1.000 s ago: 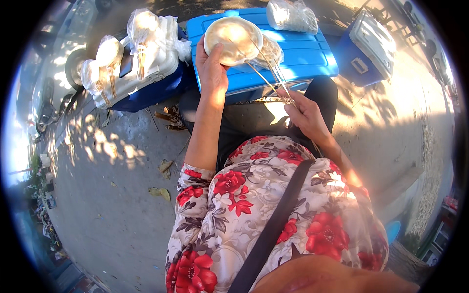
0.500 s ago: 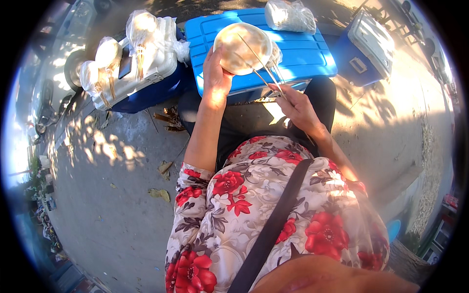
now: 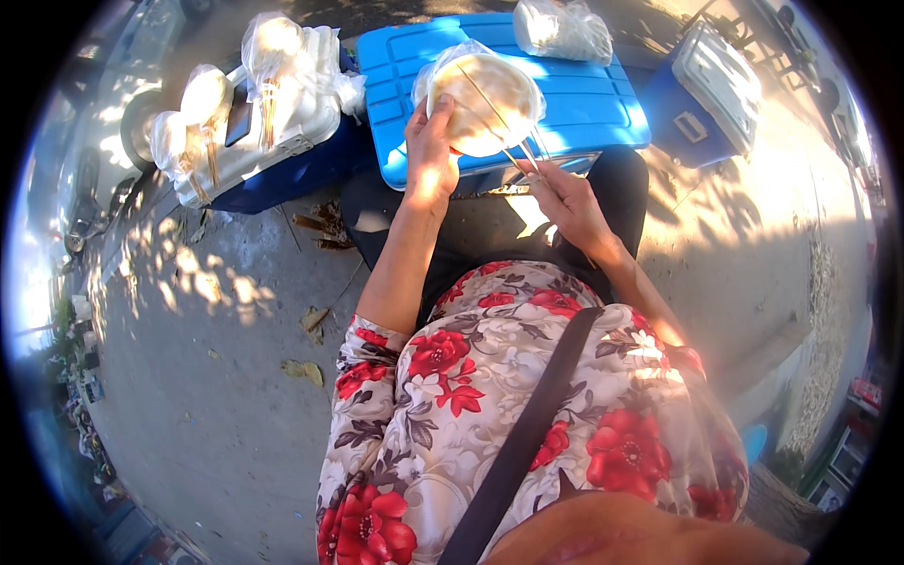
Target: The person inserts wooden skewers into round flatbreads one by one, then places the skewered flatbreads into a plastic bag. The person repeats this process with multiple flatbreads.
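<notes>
Over the blue lid (image 3: 603,104), my left hand (image 3: 431,155) grips a flat, round, pale wafer (image 3: 490,113) by its near left edge, thumb on top. Clear plastic (image 3: 428,85) shows around the wafer's far and left rim. My right hand (image 3: 570,202) is closed on several thin sticks (image 3: 524,153) just below the wafer's right edge. One of them lies slanted across the wafer's face; the others run up beside its rim. Whether more wafers lie underneath is hidden.
At left, a white-lidded cooler (image 3: 306,75) carries bagged round wafers (image 3: 275,45) with bundled sticks (image 3: 267,113) and a dark phone (image 3: 239,121). A plastic-wrapped stack (image 3: 563,30) sits on the blue lid's far edge. Another cooler (image 3: 711,89) stands at right. Dry leaves (image 3: 303,371) lie on the ground.
The wafer has shifted right and slightly nearer, with my left hand following. More clear plastic now shows around its far and left rim. My right hand has barely moved.
</notes>
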A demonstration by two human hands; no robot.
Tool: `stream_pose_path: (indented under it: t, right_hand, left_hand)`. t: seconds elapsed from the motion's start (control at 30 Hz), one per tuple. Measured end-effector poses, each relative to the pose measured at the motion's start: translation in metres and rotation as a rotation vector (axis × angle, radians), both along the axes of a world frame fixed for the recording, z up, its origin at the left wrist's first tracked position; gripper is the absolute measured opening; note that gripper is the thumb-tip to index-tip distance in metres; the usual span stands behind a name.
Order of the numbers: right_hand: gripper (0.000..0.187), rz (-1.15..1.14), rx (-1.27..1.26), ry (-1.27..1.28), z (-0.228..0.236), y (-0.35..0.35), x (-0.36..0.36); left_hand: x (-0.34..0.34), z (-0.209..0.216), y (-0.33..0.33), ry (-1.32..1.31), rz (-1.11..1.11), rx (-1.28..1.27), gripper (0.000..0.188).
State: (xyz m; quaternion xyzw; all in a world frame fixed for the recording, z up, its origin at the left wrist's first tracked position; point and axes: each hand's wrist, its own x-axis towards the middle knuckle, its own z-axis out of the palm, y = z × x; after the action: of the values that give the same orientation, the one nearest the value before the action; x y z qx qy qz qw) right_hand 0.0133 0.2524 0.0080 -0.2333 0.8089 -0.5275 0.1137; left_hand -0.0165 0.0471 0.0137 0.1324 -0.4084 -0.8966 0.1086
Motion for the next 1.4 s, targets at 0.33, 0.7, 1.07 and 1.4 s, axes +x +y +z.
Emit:
stream_pose_path:
  t: [0.33,0.7,1.07,1.4]
  right_hand:
    - [0.028,-0.013,-0.106,-0.088,0.003,-0.018,-0.009]
    - [0.024,-0.014,-0.180,-0.188,0.010,-0.021,-0.003]
    - [0.036,-0.010,0.039,-0.225,0.040,0.036,0.036]
    - [0.034,0.020,0.061,-0.106,0.041,0.034,0.033]
  left_hand:
    - [0.001,-0.012,0.005,-0.009,0.037,-0.027,0.038]
    - [-0.003,-0.017,-0.015,0.012,-0.151,0.001,0.042]
    - [-0.014,-0.016,-0.064,-0.020,0.124,-0.030,0.032]
    - [-0.009,-0.008,-0.057,0.011,0.103,-0.114,0.039]
